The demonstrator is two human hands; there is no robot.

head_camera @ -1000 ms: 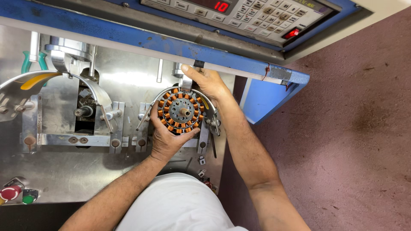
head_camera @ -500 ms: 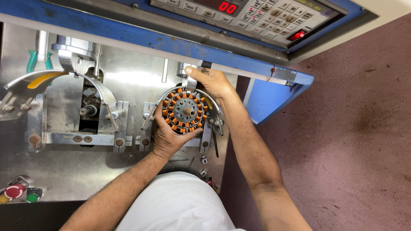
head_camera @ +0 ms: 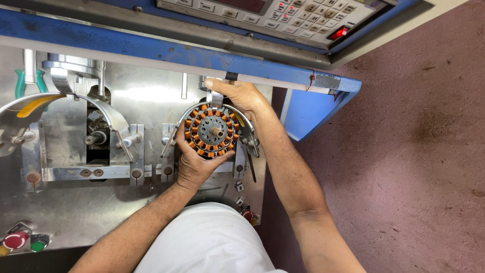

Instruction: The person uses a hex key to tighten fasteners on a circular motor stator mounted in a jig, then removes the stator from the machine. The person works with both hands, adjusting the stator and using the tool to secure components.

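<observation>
Curved metal guards (head_camera: 174, 132) flanking the stator (head_camera: 210, 129)

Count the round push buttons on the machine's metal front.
3: a red button and a green button at the lower left corner, another red button low beside the white-clad lap. Others may be hidden.

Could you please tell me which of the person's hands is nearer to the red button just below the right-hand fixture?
Left. The left hand cups the copper-wound stator just up-left of the red button; the right hand is above the stator, farther away.

Bare forearms, no sleeves or gloves; white garment (head_camera: 212, 242) over lap; no rings seen.
</observation>
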